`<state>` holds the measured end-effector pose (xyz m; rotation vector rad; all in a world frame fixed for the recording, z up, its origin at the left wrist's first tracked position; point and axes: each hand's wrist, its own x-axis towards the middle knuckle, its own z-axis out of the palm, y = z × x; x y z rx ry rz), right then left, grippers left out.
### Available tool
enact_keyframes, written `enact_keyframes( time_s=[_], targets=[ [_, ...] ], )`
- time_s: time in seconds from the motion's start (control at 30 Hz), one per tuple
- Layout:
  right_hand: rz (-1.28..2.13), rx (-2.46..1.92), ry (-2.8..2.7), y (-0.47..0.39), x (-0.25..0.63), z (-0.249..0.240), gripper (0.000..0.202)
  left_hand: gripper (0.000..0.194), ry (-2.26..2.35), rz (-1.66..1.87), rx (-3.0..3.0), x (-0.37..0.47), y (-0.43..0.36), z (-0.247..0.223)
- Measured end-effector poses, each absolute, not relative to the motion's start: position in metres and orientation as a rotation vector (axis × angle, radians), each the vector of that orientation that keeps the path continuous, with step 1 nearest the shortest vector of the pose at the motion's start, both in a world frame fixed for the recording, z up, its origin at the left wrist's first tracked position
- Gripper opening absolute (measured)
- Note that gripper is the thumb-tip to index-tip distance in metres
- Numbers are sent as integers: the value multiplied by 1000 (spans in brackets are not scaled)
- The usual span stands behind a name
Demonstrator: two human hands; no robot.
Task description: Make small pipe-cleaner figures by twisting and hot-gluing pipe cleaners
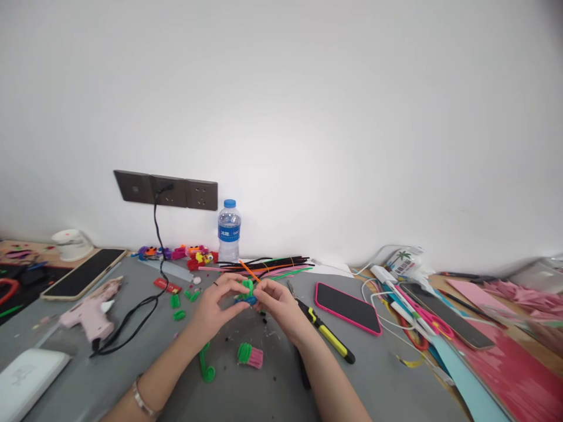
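My left hand [216,310] pinches a small green and blue piece of bent pipe cleaner [248,288] above the grey mat. My right hand [280,306] has its thumb and fingers closed at the right side of that same piece. An orange pipe cleaner [248,270] slants up from between my hands; whether it is joined to the piece I cannot tell. Below them on the mat lie a green and pink pipe cleaner bundle [250,355] and a green strip curled at its end [206,364]. Small green coils [176,300] rest left of my left hand.
Loose pipe cleaners [281,264] lie behind my hands, near a water bottle [229,231]. Yellow-black pliers [328,331] and a pink-edged phone [347,308] are at right. Leftward sit a corded glue gun [91,313], another phone [85,274] and a white box [33,381].
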<state>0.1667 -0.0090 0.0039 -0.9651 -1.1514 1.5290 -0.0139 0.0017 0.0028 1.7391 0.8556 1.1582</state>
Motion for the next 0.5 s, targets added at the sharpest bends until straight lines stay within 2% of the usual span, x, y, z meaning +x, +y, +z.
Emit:
enact_keyframes(
  time_s=[0.1,0.3,0.5],
  targets=[
    [1545,-953,-1108,-9,165,5,39,11,834,1150,1622,-14,3,0],
    [1662,-890,-1034,-13,166,11,38,21,884,1181,1412,-14,7,-1],
    [1631,-902,-1063,-12,170,8,36,30,975,1116,1158,-10,3,6]
  ],
)
